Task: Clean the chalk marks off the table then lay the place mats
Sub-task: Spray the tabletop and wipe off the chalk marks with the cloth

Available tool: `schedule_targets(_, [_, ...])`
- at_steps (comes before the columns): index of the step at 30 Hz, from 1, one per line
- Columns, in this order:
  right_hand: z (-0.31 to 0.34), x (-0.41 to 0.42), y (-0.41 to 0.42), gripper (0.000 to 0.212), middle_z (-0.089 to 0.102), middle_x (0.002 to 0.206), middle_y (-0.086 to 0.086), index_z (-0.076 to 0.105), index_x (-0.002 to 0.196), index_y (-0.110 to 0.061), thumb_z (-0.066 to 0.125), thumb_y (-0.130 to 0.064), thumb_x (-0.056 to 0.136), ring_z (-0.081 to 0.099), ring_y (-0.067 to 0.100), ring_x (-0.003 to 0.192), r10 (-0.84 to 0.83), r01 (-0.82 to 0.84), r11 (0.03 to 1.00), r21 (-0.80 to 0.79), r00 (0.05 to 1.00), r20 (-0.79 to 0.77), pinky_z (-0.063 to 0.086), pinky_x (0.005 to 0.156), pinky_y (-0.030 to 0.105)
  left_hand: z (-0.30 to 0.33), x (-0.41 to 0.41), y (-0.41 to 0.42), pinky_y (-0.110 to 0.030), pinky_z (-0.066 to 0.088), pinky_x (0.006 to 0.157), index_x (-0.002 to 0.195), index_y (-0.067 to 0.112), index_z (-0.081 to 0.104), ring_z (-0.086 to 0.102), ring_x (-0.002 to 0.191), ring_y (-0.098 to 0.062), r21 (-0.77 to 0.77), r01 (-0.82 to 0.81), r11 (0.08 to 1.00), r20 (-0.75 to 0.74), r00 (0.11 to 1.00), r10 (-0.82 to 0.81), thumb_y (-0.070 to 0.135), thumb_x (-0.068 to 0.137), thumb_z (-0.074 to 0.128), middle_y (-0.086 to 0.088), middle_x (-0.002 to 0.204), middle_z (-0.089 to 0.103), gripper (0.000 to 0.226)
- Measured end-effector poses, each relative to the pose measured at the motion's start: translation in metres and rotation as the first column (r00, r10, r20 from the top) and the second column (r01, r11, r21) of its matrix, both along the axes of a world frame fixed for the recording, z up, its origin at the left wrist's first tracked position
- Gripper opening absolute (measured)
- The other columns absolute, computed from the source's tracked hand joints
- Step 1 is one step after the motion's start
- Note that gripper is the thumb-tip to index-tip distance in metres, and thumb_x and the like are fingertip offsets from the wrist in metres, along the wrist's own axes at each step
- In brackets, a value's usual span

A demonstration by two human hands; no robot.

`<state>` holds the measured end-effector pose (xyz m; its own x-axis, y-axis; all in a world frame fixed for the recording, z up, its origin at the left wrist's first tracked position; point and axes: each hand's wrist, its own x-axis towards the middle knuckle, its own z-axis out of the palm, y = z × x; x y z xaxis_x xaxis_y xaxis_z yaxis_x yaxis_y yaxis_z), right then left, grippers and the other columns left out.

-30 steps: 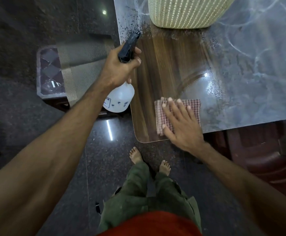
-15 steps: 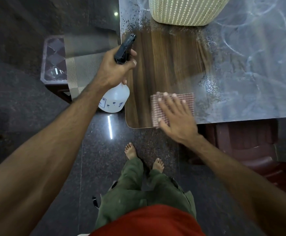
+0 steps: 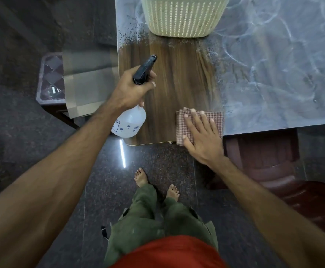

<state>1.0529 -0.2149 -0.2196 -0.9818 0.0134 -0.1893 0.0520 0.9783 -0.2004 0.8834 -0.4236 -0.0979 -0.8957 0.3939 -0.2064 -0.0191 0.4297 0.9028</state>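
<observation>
The wooden table (image 3: 179,78) has a wiped dark-brown patch at its near left corner; white chalk swirls (image 3: 273,64) cover the surface to the right. My left hand (image 3: 130,89) grips a white spray bottle (image 3: 130,122) with a black trigger head, its nozzle pointing over the table. My right hand (image 3: 200,136) lies flat, fingers spread, on a folded red-checked cloth (image 3: 215,120) at the table's front edge, where the clean wood meets the chalk. Grey place mats (image 3: 86,88) lie stacked on a stool left of the table.
A cream perforated basket (image 3: 183,18) stands on the table's far side. A patterned stool (image 3: 49,82) carries the mats. A dark red plastic chair (image 3: 277,167) sits under the table's right side. My bare feet (image 3: 157,182) stand on dark polished floor.
My right hand has slid the cloth rightward along the front edge toward the chalk. My left hand with the bottle has moved in over the table.
</observation>
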Motion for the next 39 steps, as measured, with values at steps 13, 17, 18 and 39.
schedule_targets(13, [-0.001, -0.088, 0.022, 0.071, -0.004, 0.165, 0.010, 0.003, 0.158, -0.017, 0.014, -0.054, 0.098, -0.004, 0.032, 0.151, -0.153, 0.152, 0.988, -0.022, 0.988, -0.021, 0.001, 0.122, 0.052, -0.007, -0.007, 0.034, -0.032, 0.050, 0.048, 0.105, 0.007, 0.062, 0.050, 0.037, -0.020, -0.053, 0.024, 0.998, -0.008, 1.000, -0.024, 0.011, 0.090, 0.067, -0.009, 0.098, 0.064, 0.016])
schedule_targets(17, [0.001, -0.040, 0.002, 0.073, 0.003, 0.166, 0.002, 0.013, 0.158, -0.022, 0.017, -0.058, 0.094, 0.001, 0.023, 0.152, -0.019, 0.019, 0.998, -0.067, 1.000, 0.000, 0.006, 0.123, 0.048, -0.004, -0.020, 0.047, -0.030, 0.049, 0.049, 0.104, 0.011, 0.063, 0.051, 0.038, -0.020, -0.068, 0.043, 0.997, -0.011, 0.999, -0.044, 0.014, 0.090, 0.067, -0.007, 0.099, 0.064, 0.015])
schedule_targets(18, [0.000, -0.033, 0.016, 0.074, 0.001, 0.166, 0.001, 0.010, 0.158, -0.024, 0.016, -0.060, 0.094, 0.000, 0.023, 0.152, -0.030, 0.030, 0.998, -0.047, 1.000, 0.004, 0.007, 0.123, 0.049, -0.004, -0.024, 0.050, -0.031, 0.049, 0.050, 0.103, 0.012, 0.063, 0.051, 0.038, -0.020, -0.071, 0.051, 0.996, -0.009, 0.999, -0.051, 0.015, 0.090, 0.067, -0.007, 0.100, 0.065, 0.015])
schedule_targets(39, [-0.008, -0.085, 0.043, 0.070, 0.011, 0.165, 0.001, 0.020, 0.157, -0.024, 0.028, -0.056, 0.095, 0.011, 0.024, 0.152, -0.197, 0.197, 0.980, 0.013, 0.980, -0.038, 0.009, 0.123, 0.046, -0.018, -0.116, 0.123, -0.028, 0.049, 0.046, 0.095, 0.015, 0.064, 0.055, 0.039, -0.013, -0.318, 0.388, 0.865, 0.135, 0.922, -0.364, 0.018, 0.089, 0.066, -0.014, 0.086, 0.067, 0.008])
